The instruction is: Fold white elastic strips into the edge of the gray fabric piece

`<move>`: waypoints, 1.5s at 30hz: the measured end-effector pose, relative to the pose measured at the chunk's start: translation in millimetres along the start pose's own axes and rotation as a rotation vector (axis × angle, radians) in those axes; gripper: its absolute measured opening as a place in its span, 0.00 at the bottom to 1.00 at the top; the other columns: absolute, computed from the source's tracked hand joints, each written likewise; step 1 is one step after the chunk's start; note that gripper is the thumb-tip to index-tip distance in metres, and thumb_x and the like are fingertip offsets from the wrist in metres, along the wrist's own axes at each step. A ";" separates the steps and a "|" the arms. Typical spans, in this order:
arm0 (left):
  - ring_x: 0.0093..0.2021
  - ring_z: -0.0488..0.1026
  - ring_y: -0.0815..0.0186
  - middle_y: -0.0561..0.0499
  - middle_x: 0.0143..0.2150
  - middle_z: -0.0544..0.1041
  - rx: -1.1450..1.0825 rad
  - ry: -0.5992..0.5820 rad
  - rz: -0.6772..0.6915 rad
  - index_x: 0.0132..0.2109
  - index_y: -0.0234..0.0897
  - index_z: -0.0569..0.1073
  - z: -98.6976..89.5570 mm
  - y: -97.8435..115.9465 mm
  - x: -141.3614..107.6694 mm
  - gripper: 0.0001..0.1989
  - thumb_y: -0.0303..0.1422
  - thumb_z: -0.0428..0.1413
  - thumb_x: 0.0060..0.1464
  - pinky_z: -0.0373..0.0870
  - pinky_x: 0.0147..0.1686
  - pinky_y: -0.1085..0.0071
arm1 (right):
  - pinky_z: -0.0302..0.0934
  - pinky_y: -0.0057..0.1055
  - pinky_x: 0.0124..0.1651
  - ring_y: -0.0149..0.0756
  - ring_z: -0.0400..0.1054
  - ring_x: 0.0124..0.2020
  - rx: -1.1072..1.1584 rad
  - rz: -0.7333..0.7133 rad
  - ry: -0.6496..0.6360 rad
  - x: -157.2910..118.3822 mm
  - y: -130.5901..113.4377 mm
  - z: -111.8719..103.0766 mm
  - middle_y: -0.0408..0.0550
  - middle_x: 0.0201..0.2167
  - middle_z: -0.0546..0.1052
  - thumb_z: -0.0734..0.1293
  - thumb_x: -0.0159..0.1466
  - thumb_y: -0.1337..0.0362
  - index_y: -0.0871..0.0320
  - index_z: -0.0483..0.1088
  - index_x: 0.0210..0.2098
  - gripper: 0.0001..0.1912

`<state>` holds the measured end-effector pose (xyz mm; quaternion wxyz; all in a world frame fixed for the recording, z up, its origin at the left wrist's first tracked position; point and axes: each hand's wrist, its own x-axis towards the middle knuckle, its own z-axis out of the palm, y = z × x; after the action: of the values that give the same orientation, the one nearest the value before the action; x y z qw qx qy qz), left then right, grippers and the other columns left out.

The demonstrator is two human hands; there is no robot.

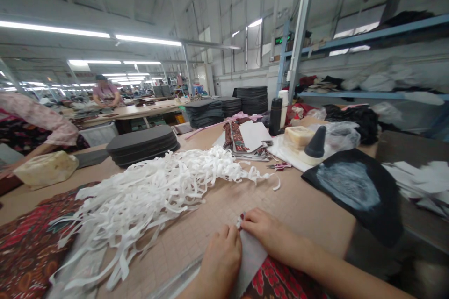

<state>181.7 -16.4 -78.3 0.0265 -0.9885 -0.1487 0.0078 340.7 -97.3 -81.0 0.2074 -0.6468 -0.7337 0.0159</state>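
Observation:
Close together at the near side of the table, both of my hands work at the far edge of a patterned fabric piece (280, 282). Its grey-white backing shows between my wrists, and red and dark brown print shows below my right arm. My left hand (223, 252) is closed, fingers curled over the left side of that edge. My right hand (261, 226) pinches the edge at the right, where a small bit of print peeks out by the fingertips. The fingertips' exact grip is partly hidden. Just beyond lies a tangled heap of white strips (168, 187).
Dark oval stacked pieces (142, 144), patterned fabric pieces (245, 138), small snips (279, 166) and a black bottle (275, 116) stand beyond. A black cone (316, 141) and black cloth (354, 187) lie right. At left are printed fabric (31, 238) and a co-worker's sleeve (45, 119).

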 end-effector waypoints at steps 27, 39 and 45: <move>0.40 0.68 0.62 0.49 0.41 0.73 -0.153 0.084 -0.175 0.46 0.40 0.71 12.7 -46.9 -112.6 0.13 0.21 0.49 0.58 0.66 0.40 0.70 | 0.58 0.29 0.40 0.35 0.63 0.37 -0.097 -0.297 -0.139 31.9 -64.0 17.1 0.46 0.35 0.72 0.61 0.64 0.73 0.59 0.69 0.36 0.07; 0.41 0.70 0.61 0.50 0.40 0.72 -0.219 0.035 -0.284 0.43 0.41 0.71 10.3 -69.3 -153.5 0.14 0.20 0.46 0.56 0.68 0.40 0.67 | 0.58 0.31 0.35 0.38 0.65 0.33 -0.370 -0.278 -0.112 13.4 -15.1 0.7 0.50 0.32 0.72 0.60 0.60 0.79 0.61 0.70 0.32 0.10; 0.39 0.70 0.62 0.51 0.38 0.72 -0.221 0.062 -0.307 0.42 0.40 0.71 6.5 -70.6 -163.0 0.12 0.21 0.48 0.57 0.67 0.38 0.70 | 0.57 0.27 0.38 0.34 0.65 0.36 -0.126 -0.304 -0.148 38.4 -75.6 20.1 0.46 0.34 0.72 0.60 0.62 0.78 0.59 0.68 0.36 0.10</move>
<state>5.1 3.3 -79.7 -0.0769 -0.9508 -0.2969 -0.0433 260.0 -68.0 -66.4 0.1119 -0.5374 -0.8357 -0.0144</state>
